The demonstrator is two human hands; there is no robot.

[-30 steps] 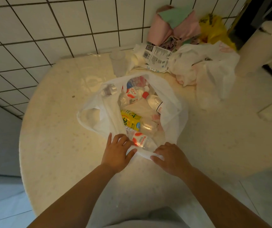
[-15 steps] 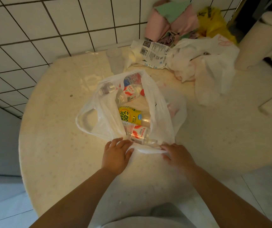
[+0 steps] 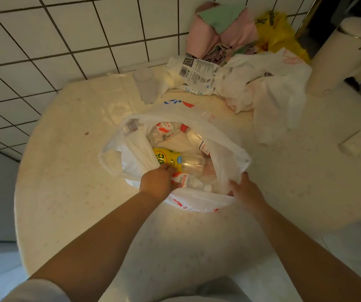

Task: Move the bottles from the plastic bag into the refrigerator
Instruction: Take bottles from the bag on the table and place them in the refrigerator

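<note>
A moment ago both hands only tugged at the near rim of the plastic bag (image 3: 199,201) at the centre of the tabletop (image 3: 66,192); now the left hand (image 3: 156,184) has gone inside, fingers curling around the red-labelled bottle (image 3: 186,180) nearest the viewer. The right hand (image 3: 244,190) pinches the bag's right edge, holding the mouth wide. The yellow-labelled bottle (image 3: 167,159) and the others lie inside; the first removal looks about to begin.

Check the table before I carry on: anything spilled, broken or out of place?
No spill or damage shows. The bottles lie jumbled on their sides in the plastic bag, as expected. The left hand reaches in at the red-labelled bottle; the right hand holds the bag's rim. Crumpled bags clutter the far edge.
</note>
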